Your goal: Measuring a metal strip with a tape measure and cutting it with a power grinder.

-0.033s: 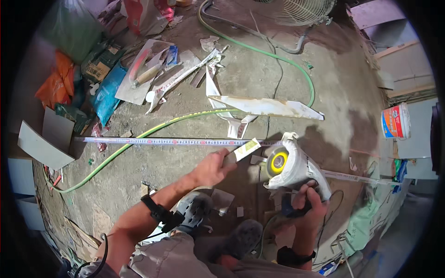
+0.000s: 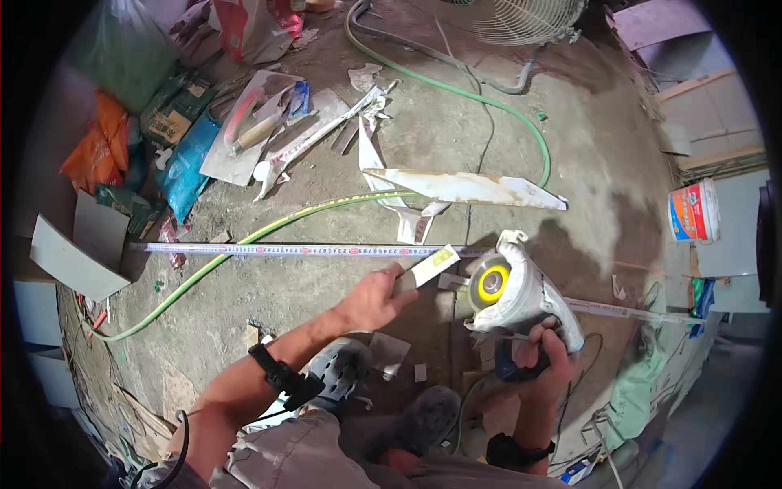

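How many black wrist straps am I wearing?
2: the left strap, worn behind the left hand, which holds a pale piece; the right strap, worn behind the right hand, which grips the grinder.

You are in a messy place where building work is done, like a building site. The floor is bare, grey and dusty. Near you are a cutting tool, a long tape measure, a hose, flat white boards, a bucket, a blue bag and scattered scraps.
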The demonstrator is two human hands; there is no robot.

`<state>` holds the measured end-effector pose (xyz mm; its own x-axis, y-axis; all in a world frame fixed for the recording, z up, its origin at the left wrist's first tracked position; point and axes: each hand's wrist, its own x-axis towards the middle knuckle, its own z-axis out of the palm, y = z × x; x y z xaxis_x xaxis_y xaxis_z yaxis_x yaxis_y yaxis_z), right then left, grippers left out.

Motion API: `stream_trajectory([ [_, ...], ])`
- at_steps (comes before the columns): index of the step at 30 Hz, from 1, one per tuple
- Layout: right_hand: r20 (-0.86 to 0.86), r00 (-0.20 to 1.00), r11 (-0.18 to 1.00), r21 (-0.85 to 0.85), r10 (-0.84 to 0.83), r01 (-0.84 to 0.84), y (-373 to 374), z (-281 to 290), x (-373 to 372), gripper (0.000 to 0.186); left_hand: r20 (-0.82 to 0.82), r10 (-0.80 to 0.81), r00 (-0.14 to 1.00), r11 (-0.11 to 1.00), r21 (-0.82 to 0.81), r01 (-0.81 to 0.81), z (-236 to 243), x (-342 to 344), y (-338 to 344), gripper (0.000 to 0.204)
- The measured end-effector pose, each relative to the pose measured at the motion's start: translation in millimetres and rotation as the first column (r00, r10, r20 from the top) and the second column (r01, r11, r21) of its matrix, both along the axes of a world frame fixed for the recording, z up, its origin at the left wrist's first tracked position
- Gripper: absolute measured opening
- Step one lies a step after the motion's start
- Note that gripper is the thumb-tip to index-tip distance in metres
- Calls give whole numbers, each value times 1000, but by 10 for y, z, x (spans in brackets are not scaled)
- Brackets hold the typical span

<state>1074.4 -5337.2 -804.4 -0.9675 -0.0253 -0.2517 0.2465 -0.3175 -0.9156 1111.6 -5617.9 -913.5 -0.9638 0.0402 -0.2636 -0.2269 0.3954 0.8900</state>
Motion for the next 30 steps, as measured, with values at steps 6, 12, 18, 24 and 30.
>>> stream_trajectory([
  [6, 90, 994, 984, -156, -70, 83, 129, 50, 14, 10, 144, -20, 989, 985, 170, -4, 89, -7, 272, 41],
  [12, 97, 994, 960, -272, -47, 72, 149, 89, 4, 10, 115, -69, 991, 949, 313, 29, 211, -18, 385, 44],
  [18, 121, 991, 957, -276, -57, 89, 145, 45, -1, 8, 133, -101, 986, 953, 297, 57, 222, 13, 440, 40],
  [24, 103, 993, 953, -292, -49, 77, 150, 27, -12, 8, 92, -102, 991, 953, 294, 71, 281, 1, 450, 38],
  [30, 121, 990, 949, -299, -70, 104, 167, 18, -2, 8, 118, -104, 988, 941, 335, 59, 252, -2, 383, 39],
])
